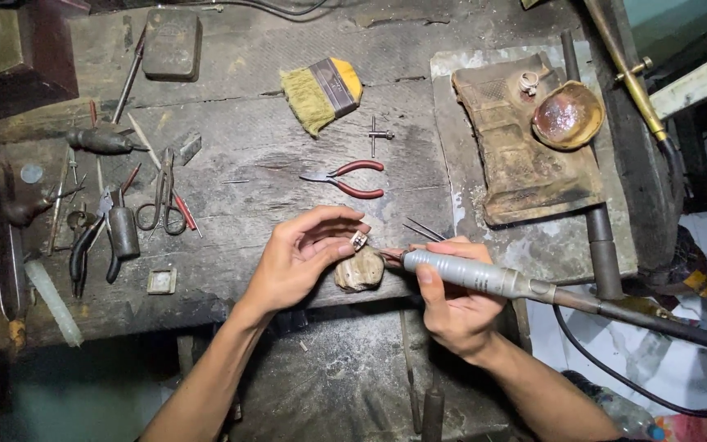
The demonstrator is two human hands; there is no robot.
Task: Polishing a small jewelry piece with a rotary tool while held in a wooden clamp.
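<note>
Pinching a small silvery ring between thumb and fingertips, the left hand holds it just above a pale, rounded block that sits at the front edge of the dark wooden workbench. The ring is near the middle of the bench front, with the tip of a grey rotary handpiece touching or very nearly touching it — which of the two cannot be told. The right hand is wrapped around that handpiece, thumb pressed along its barrel, fingers closed under it; a dark flexible shaft runs off from its rear end to the right.

Just beyond the hands lie thin tweezers and red-handled pliers. Farther back sits a yellow-handled brush with greenish bristles, and near it a small metal cross-shaped tool. To the right a worn brown pad rests on a grey slab, carrying a shallow coppery dish and another small ring — well apart from the hands.

On the left of the bench lie scissors, dark-handled pliers, a dark-handled pointed tool, a small square frame and a flat dark tin at the back.
</note>
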